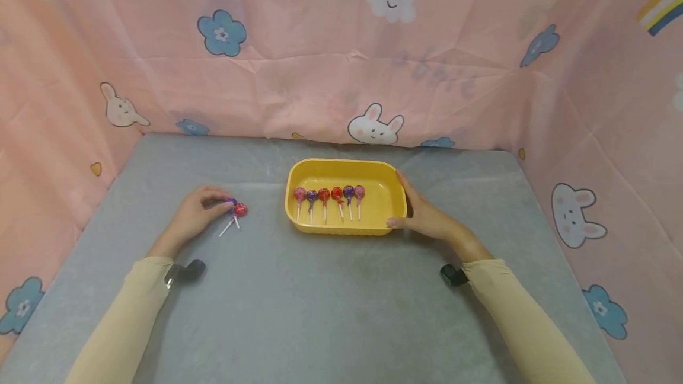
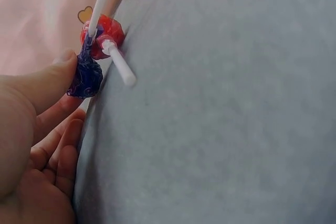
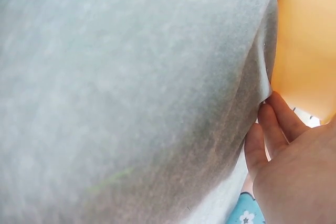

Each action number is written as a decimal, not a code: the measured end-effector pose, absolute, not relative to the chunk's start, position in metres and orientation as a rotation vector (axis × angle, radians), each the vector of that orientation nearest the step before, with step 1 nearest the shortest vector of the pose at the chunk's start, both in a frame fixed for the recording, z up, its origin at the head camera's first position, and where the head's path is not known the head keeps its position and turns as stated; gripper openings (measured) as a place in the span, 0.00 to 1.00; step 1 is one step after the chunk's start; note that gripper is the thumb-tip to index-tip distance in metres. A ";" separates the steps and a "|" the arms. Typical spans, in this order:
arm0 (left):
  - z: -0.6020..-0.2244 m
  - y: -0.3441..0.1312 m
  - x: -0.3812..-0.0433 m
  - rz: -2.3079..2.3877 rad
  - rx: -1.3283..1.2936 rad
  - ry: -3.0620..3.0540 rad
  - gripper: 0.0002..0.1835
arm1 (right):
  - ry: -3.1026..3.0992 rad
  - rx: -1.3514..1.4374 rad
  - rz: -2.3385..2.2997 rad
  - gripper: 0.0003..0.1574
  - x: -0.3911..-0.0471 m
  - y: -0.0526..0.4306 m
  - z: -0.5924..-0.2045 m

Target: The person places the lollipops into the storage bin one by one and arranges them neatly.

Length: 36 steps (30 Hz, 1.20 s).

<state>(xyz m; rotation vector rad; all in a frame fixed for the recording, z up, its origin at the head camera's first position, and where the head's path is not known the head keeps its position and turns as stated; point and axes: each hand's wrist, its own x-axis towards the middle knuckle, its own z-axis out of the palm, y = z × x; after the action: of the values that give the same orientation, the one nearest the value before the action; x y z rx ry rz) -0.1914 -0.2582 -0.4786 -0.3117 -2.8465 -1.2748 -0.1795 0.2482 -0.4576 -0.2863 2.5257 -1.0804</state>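
My left hand [image 1: 193,216] pinches a purple-wrapped lollipop [image 2: 87,80] by its candy head, between thumb and forefinger, at the left of the table. Right beside it is a red-wrapped lollipop [image 2: 112,29], its white stick crossing close to the purple one's. My right hand [image 1: 431,216] grips the right end of a yellow tray [image 1: 341,230], thumb over the front right corner and fingers along the end wall. In the right wrist view, those fingertips reach down to the tablecloth by the tray's side. Several lollipops [image 1: 324,194] in pink, purple and red wrappers lie in a row inside the tray, sticks toward me.
A grey cloth covers the table [image 1: 320,313]. Pink printed curtains [image 1: 299,88] hang behind it and along both sides. Each wrist carries a small dark camera mount, the left one [image 1: 193,270] low over the cloth.
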 end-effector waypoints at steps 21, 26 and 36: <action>-0.458 -0.256 -0.189 -1.354 -0.215 -2.951 0.23 | 2.534 -0.298 -1.069 0.75 -0.180 0.248 -0.457; -0.454 -0.253 -0.190 -1.367 -0.209 -2.950 0.24 | 2.529 -0.291 -1.083 0.75 -0.181 0.248 -0.457; -0.444 -0.246 -0.194 -1.338 -0.282 -2.903 0.21 | 2.532 -0.301 -1.078 0.74 -0.180 0.248 -0.456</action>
<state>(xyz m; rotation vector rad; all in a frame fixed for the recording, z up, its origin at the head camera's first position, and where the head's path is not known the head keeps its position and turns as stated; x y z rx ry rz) -0.1936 -0.2463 -0.4440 -0.2816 -2.9029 -1.3381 -0.1801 0.2479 -0.4561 -0.3009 2.5324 -1.0782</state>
